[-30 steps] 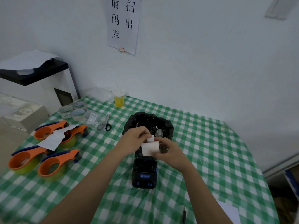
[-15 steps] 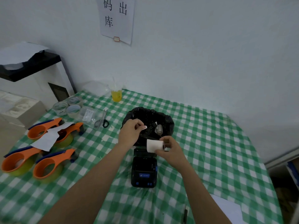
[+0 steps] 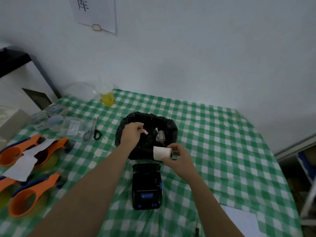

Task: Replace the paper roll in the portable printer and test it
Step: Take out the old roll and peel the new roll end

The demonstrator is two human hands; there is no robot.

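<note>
White paper roll (image 3: 161, 152) sits gripped in the right hand (image 3: 179, 159), just beyond the black printer (image 3: 147, 187). Left hand (image 3: 132, 134) pinches a small scrap (image 3: 146, 132) over the black bin bag (image 3: 136, 151).

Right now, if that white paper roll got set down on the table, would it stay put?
Probably not on its side: the paper roll is a smooth cylinder, so it would likely roll on the checked tablecloth. It looks light, since the right hand holds it with fingertips alone. Stood on end, it should stay.
</note>
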